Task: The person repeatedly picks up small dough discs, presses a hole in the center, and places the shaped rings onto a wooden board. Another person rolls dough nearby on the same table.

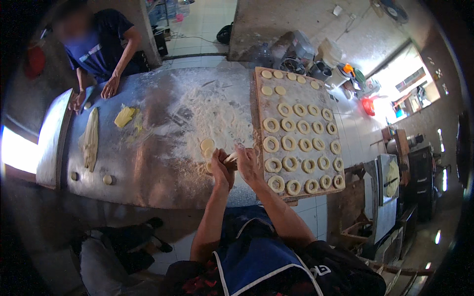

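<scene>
Close together over the near edge of the metal table [153, 167], my left hand [223, 170] and my right hand [248, 166] are closed on one pale piece of dough [230, 158] stretched between them. Fingers cover most of it, so its full shape is hidden. Right beside my left hand lie a few flat dough discs [207, 144], one partly covered by the hand. White flour [217, 113] is spread beyond my hands. To my right, a floured wooden board [297, 92] carries rows of dough rings [289, 143], with several plain discs [266, 91] at its far end.
Across the table at the far left stands a person [98, 49], hands by a small dough piece. Nearby are a long dough strip [90, 140], a yellow lump [124, 117] and small dough rounds [107, 179]. Buckets and containers [321, 70] stand behind the board.
</scene>
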The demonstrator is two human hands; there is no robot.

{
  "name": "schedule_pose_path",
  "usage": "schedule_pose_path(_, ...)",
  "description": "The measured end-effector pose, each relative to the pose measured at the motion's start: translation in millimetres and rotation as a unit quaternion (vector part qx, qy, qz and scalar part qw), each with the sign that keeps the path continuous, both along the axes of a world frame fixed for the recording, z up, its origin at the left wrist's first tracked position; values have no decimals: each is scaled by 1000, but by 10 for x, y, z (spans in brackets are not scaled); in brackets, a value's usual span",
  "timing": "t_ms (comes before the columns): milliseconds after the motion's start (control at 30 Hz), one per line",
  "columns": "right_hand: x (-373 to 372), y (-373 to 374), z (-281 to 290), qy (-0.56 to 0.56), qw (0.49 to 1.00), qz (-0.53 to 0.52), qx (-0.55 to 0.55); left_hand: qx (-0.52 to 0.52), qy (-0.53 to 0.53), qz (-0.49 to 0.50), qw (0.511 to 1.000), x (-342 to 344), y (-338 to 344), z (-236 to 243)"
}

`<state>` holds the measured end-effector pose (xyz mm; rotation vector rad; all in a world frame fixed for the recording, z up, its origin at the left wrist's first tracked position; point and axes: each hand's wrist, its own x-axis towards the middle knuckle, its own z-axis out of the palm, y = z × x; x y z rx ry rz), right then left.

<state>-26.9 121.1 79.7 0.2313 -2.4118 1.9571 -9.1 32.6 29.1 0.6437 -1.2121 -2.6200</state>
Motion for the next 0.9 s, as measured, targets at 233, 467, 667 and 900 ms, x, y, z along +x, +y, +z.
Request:
schedule_pose_path(233, -178, 259, -172, -56, 992, 25, 108, -451, 57, -15, 890, -251, 130, -133)
schedule_pose_path(467, -395, 493, -226, -82, 978, 18, 190, -307, 49, -76, 947, -489, 382, -48)
schedule_pose_path(667, -671, 772, -151, -78, 987, 41, 138, -330, 4, -104, 938, -714, 622, -127)
schedule_pose_path(900, -1116, 1117, -119, -44, 998, 25, 29, -290, 58, -155, 943, -1235, 800, -149)
